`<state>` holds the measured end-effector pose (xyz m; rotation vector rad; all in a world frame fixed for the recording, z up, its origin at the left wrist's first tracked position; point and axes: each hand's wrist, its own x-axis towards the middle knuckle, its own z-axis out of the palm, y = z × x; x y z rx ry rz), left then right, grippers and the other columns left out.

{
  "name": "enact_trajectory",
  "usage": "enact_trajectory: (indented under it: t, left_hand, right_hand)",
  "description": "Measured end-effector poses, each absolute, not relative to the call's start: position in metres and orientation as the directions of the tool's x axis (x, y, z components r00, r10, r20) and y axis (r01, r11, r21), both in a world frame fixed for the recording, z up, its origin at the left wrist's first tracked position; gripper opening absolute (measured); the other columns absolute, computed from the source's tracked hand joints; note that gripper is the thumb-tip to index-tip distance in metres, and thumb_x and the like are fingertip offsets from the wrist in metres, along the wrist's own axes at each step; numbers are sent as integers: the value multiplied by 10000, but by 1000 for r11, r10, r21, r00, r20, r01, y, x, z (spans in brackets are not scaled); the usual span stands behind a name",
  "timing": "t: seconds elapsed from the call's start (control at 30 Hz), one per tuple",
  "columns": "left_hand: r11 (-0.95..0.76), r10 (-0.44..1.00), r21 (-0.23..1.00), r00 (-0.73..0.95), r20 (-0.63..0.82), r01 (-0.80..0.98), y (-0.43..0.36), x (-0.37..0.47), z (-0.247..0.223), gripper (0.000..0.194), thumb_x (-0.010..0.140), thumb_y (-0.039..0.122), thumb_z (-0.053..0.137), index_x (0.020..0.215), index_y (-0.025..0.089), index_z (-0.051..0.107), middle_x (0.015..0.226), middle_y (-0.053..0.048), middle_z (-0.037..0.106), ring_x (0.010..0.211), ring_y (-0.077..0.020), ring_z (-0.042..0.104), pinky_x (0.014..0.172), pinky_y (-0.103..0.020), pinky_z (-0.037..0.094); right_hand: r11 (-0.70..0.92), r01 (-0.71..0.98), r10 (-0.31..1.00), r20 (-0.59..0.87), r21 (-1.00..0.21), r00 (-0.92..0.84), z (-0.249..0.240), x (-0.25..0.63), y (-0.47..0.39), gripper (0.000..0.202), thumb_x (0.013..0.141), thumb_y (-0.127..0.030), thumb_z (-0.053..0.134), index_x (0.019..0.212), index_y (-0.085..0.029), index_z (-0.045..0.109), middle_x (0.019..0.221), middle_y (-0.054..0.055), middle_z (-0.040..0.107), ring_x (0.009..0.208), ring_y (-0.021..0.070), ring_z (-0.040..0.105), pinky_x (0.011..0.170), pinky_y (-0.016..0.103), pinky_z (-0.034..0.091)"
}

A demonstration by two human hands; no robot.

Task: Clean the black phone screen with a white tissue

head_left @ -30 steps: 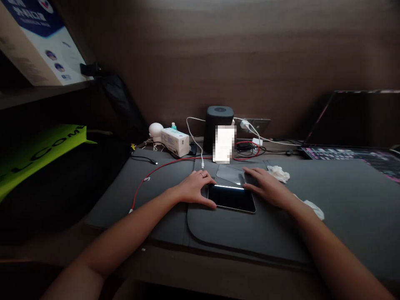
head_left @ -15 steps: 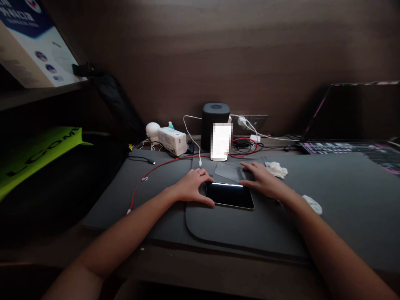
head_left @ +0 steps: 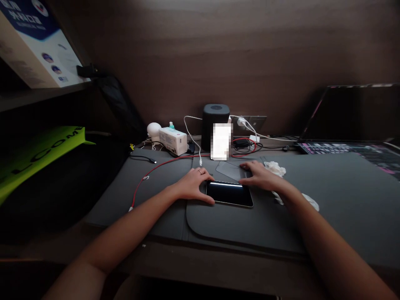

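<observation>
A smartphone (head_left: pixel 229 195) with a dark screen lies face up on the grey mat (head_left: pixel 237 229); a bright strip of light reflects along its far edge. My left hand (head_left: pixel 198 185) grips its left end, fingers at the far side and thumb at the near side. Just behind the phone is a clear, thin rectangular sheet (head_left: pixel 227 170) that looks like a screen protector. At the right end of that sheet, my right hand (head_left: pixel 258 175) holds it between thumb and fingers, with the thumb close to the phone's far edge.
Crumpled tissues (head_left: pixel 275 168) and another white wipe (head_left: pixel 311 202) lie right. Behind stand a lit, blurred-out screen (head_left: pixel 221 141), a dark cylindrical device (head_left: pixel 215 112) and a white box (head_left: pixel 173 141). A red cable (head_left: pixel 162 161) crosses the left; a laptop (head_left: pixel 353 114) is far right.
My right hand's fingers have drawn slightly closer to its thumb at the clear sheet. My left hand and the phone stay in place; the view has shifted slightly.
</observation>
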<state>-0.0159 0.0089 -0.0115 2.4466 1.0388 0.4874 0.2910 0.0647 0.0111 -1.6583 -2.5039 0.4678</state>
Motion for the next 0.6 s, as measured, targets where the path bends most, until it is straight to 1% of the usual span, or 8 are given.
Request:
enact_trajectory:
  t: [0.07,0.13,0.23,0.33,0.47,0.6]
  left_hand:
    - [-624,740,518,655,151,585,9,-16,-11,719,636,700,770,1179,252,625,1122,-62,561,1069,-274,530,967,-402,407]
    - [-623,743,517,652,155,587,8,-16,-11,720,632,701,772,1175,250,627,1122,-60,560,1071,-271,529,970,-397,407]
    - [-628,741,510,653,159,588,8,-17,-12,728,635,703,770,1182,245,625,1126,-61,560,1069,-268,532,970,-397,407]
    - [-633,737,506,657,159,586,9,-17,-13,723,641,700,768,1185,245,623,1132,-59,561,1071,-269,533,970,-399,406]
    - [-631,736,510,659,155,585,9,-17,-13,718,637,693,775,1179,246,624,1125,-60,564,1076,-270,531,967,-392,404]
    - [-630,737,513,658,158,583,9,-16,-13,724,635,697,774,1177,241,627,1116,-64,562,1066,-272,533,961,-390,404]
  right_hand:
    - [354,884,916,-75,-305,-393,11,290,63,536,714,-495,702,1168,-212,656,1096,121,577,1079,325,565,946,408,479]
    - [347,886,918,-81,-307,-388,12,289,62,495,716,-478,698,1123,-198,666,1109,129,568,1084,321,562,957,408,477]
    - [350,884,915,-91,-311,-394,13,289,62,565,723,-484,701,1194,-179,633,1128,147,593,1077,331,567,951,426,474]
    - [355,882,911,-96,-310,-401,14,289,63,628,728,-504,702,1260,-187,601,1117,142,624,1063,339,579,928,429,481]
    - [342,893,918,-99,-294,-384,12,289,64,609,721,-523,704,1224,-191,622,1085,133,627,1044,336,583,910,417,490]
    - [315,897,928,-97,-310,-359,13,288,62,577,708,-496,712,1194,-196,636,1111,128,596,1070,325,571,945,407,477]
